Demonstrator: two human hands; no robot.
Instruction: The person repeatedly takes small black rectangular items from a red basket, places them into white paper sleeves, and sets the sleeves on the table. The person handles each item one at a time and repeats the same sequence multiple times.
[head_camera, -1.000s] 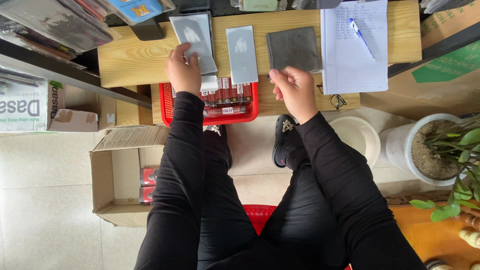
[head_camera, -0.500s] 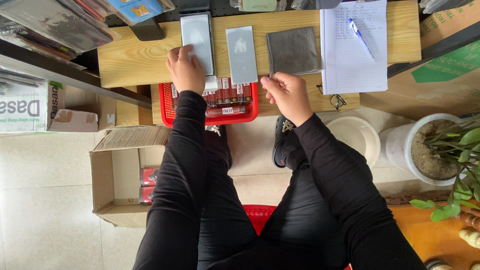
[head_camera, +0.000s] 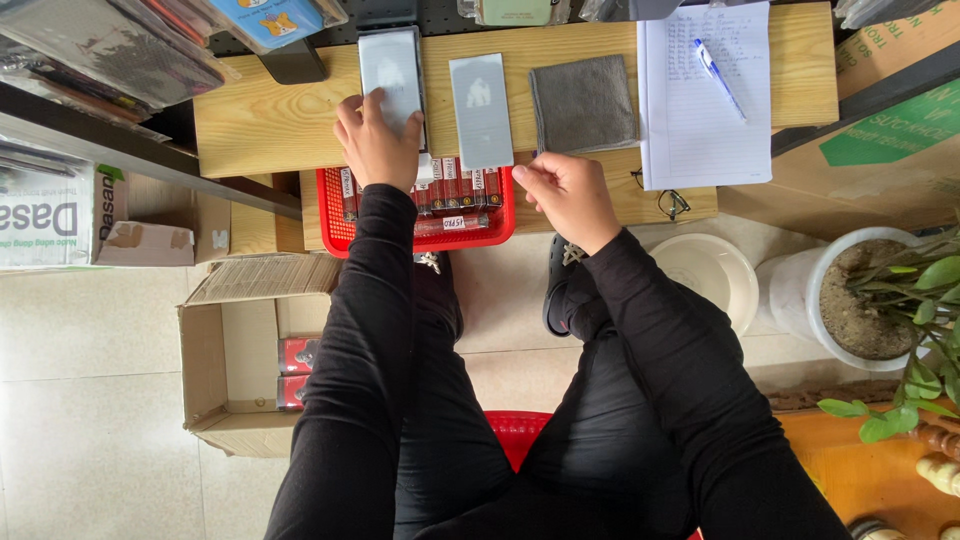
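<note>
Pale wood forms the desk (head_camera: 270, 120), on which a flat grey packet (head_camera: 390, 70) is pressed down by the left hand (head_camera: 378, 140), fingers spread over its lower end. Just beside it, a second grey packet (head_camera: 481, 108) is laid. The right hand (head_camera: 568, 195) is held loosely curled, grasping nothing visible, above a red basket (head_camera: 345, 225).

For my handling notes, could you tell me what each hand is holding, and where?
The left hand presses the grey flat pack at its lower edge. The right hand is pinched; whether it holds anything cannot be told.
</note>
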